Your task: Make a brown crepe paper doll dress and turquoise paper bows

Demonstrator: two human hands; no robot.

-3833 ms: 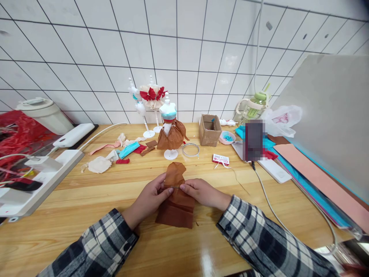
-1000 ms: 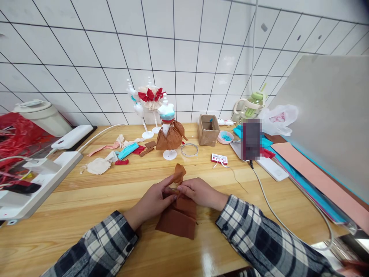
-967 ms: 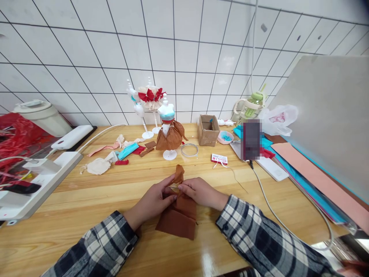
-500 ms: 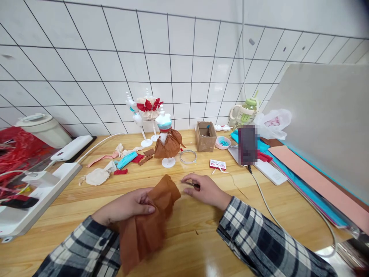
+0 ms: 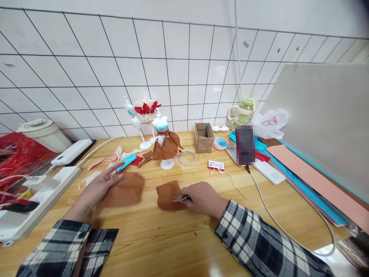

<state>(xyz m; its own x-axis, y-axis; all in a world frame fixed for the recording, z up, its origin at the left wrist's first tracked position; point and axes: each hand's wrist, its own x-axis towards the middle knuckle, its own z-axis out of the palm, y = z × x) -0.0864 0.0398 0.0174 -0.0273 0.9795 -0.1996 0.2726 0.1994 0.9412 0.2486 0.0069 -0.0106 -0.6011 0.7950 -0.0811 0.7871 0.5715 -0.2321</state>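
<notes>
My left hand (image 5: 99, 188), at the left, is closed on a large piece of brown cloth (image 5: 123, 191), which is blurred by motion. My right hand (image 5: 201, 198) grips small thread snips (image 5: 181, 198), their blades pointing left over a smaller brown cloth piece (image 5: 167, 195) on the table. Behind the small piece, a miniature dress form (image 5: 160, 125) wears a brown cloth skirt (image 5: 166, 147) and a light blue and white top. A silver ring (image 5: 186, 157) lies to the right of its base.
Two more dress forms stand behind, one with red bows (image 5: 147, 108). Cloth scraps (image 5: 126, 162) lie at the left. A cardboard box (image 5: 203, 138), pink dish (image 5: 221, 143), thread card (image 5: 216, 165) and cabled dark device (image 5: 245, 146) sit at the right. A power strip (image 5: 43, 200) is far left.
My left hand has moved left with the large cloth. A smaller brown piece now lies apart on the table under the snips. My right hand has shifted slightly down, and the view has shifted slightly.
</notes>
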